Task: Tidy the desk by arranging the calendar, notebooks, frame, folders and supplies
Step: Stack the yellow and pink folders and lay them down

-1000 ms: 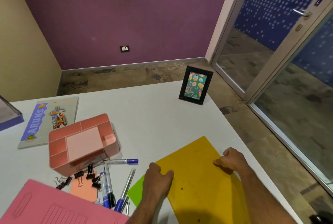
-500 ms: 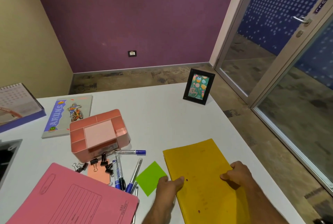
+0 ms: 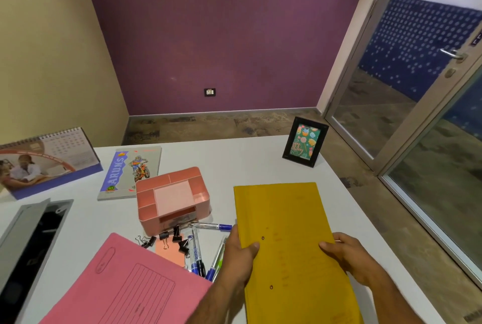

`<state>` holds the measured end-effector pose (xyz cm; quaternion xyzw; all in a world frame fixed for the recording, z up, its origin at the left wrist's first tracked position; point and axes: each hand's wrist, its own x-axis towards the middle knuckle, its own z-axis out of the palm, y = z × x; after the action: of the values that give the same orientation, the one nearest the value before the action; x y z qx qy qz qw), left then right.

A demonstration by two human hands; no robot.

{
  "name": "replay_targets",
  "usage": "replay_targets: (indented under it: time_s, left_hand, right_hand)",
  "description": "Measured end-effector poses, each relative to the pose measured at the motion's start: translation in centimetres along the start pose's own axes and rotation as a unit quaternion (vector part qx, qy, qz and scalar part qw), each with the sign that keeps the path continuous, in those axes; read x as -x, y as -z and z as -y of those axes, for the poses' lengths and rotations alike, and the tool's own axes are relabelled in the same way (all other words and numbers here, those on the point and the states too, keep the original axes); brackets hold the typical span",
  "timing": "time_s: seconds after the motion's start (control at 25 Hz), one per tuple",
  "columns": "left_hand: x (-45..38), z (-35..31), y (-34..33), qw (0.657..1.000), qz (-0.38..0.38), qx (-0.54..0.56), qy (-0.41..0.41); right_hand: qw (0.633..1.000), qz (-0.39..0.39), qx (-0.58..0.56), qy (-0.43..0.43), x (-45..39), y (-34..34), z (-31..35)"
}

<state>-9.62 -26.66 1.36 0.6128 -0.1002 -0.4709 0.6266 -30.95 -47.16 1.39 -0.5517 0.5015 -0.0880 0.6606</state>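
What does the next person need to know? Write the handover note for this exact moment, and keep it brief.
Hands: left hand and right hand each grip a side edge of the yellow folder.
Things: pink folder lies front left. Pink organizer sits mid-desk, with pens, binder clips and an orange sticky pad loose in front of it. Notebook and calendar are at back left, frame upright at back right.
Done: frame and calendar stand upright.
Left: place both folders, put the supplies into the organizer, set the notebook straight.
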Motion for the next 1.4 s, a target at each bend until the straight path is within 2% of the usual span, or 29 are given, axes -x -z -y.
replay_targets:
  time_s: [0.16, 0.36, 0.56, 0.68, 0.76, 0.84, 0.96, 1.04, 1.16, 1.4]
  left_hand:
    - [0.5, -3.5, 4.8, 0.999, 0.01, 0.033, -0.025]
    - [1.1, -5.2, 10.4, 0.998, -0.043, 0.016, -0.054]
    - [3.4, -6.9, 14.9, 0.996, -0.054, 0.023, -0.065]
    - [4.4, -6.6, 18.7, 0.99, -0.098, -0.07, -0.071]
    - [4.7, -5.7, 22.2, 0.963, -0.191, -0.178, -0.059]
    - [5.5, -4.3, 26.0, 0.919, -0.256, -0.3, -0.019]
    - [7.0, -2.2, 30.8, 0.829, -0.288, -0.47, 0.091]
    - [8.1, -0.8, 32.7, 0.785, -0.283, -0.521, 0.178]
    - [9.0, 1.6, 34.2, 0.76, -0.273, -0.549, 0.214]
    - [10.6, 2.6, 34.5, 0.739, -0.329, -0.539, 0.235]
  right_hand:
    - [0.988, 0.12, -0.095, -0.004, 0.7, -3.5, 1.8]
    - [0.981, 0.188, -0.051, -0.003, 1.6, -9.6, 4.2]
    - [0.982, 0.183, -0.028, 0.033, 1.8, -14.5, 5.4]
    - [0.98, 0.193, -0.026, 0.048, 1.5, -16.3, 5.2]
    - [0.978, 0.2, -0.027, 0.056, 1.6, -16.9, 5.2]
    - [0.977, 0.202, -0.026, 0.06, 1.8, -17.3, 5.2]
    - [0.978, 0.199, -0.027, 0.061, 2.1, -17.5, 5.1]
    - [0.978, 0.197, -0.03, 0.066, 2.3, -17.5, 4.9]
    - [0.978, 0.193, -0.034, 0.074, 2.5, -17.4, 4.7]
    - [0.979, 0.187, -0.039, 0.067, 2.8, -17.6, 4.1]
